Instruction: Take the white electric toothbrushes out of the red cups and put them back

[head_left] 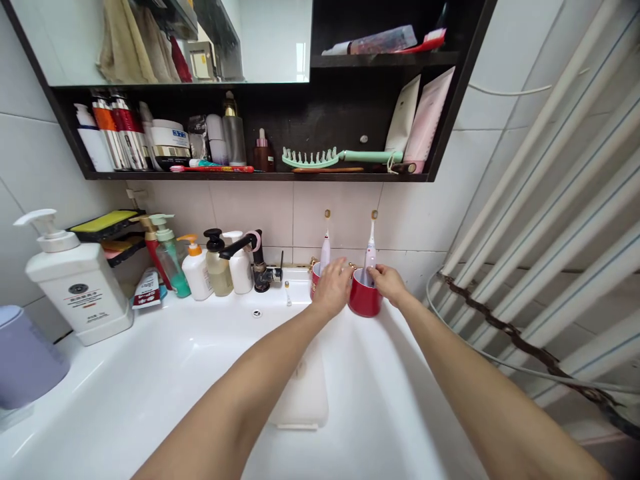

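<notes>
Hardly any of the writing can be read. The big white pump bottle point(77, 280) at the left edge of the sink point(150, 373) bears a round dark mark and lines of print too small to make out. A white jar point(170, 141) on the black shelf point(260, 176) has a blue label that stays illegible, and the red-and-white tube point(147, 288) at the sink's back left shows only blurred print.

At the back edge of the sink, right of the black tap point(250, 257), stands a red cup point(365, 301) with a white electric toothbrush point(370, 250) upright in it. The person's right hand point(389, 283) is closed on the cup's right rim, thumb and fingers pinching it. The left hand point(333, 287) rests against the cup's left side with its fingers curled. It fills the gap between this cup and a second cup point(315, 280), which holds a second toothbrush point(325, 250); whether it grips either cup cannot be told. The two hands are close together, with only the red cup between them. Both forearms reach over the basin from the near edge. A green comb point(320, 158) lies on the shelf above the cups.
</notes>
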A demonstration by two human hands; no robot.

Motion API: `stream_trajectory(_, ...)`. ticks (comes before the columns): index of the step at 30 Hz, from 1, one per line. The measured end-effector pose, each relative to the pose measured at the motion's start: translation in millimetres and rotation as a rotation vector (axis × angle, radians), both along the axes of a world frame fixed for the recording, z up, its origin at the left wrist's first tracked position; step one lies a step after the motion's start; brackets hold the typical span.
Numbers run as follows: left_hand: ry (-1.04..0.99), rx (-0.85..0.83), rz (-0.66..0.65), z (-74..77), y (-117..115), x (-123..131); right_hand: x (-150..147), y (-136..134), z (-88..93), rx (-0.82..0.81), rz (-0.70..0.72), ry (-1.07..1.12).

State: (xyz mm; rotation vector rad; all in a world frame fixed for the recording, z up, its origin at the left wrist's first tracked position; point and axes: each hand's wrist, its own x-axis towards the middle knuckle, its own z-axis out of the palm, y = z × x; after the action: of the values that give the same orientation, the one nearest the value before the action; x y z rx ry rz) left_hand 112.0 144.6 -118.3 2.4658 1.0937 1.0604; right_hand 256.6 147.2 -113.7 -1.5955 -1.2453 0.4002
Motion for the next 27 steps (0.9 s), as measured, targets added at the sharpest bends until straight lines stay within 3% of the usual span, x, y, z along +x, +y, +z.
stream_trajectory(4, -0.047, -0.047, 0.154, -0.3, 6.3, -25.2, -5.5, -12.9, 10.7, 0.057, -0.147, -0.041)
stream_trajectory(7, -0.062, -0.088, 0.171, -3.1, -2.5, -35.9, -26.6, -28.6, 19.5, 0.162, -0.187, -0.084)
stream_trajectory(10, -0.073, -0.097, 0.146, -11.3, -28.5, -46.7, -58.5, -42.1, 14.5, 0.192, -0.055, -0.094)
stream_trajectory(14, -0.061, -0.122, 0.123, -30.8, -74.2, -69.8, -98.9, -54.8, -11.1, 0.103, 0.157, -0.049)
stream_trajectory(19, -0.056, -0.178, 0.159, -53.0, -113.3, -95.0, -131.4, -74.1, -36.2, 0.044, 0.28, -0.032)
stream_trajectory(23, -0.068, -0.247, 0.188, -62.0, -125.6, -102.9, -144.5, -88.0, -35.5, 0.066, 0.294, -0.028)
stream_trajectory(27, -0.082, -0.27, 0.165, -62.0, -132.2, -107.9, -147.3, -96.7, -17.3, 0.148, 0.216, 0.049)
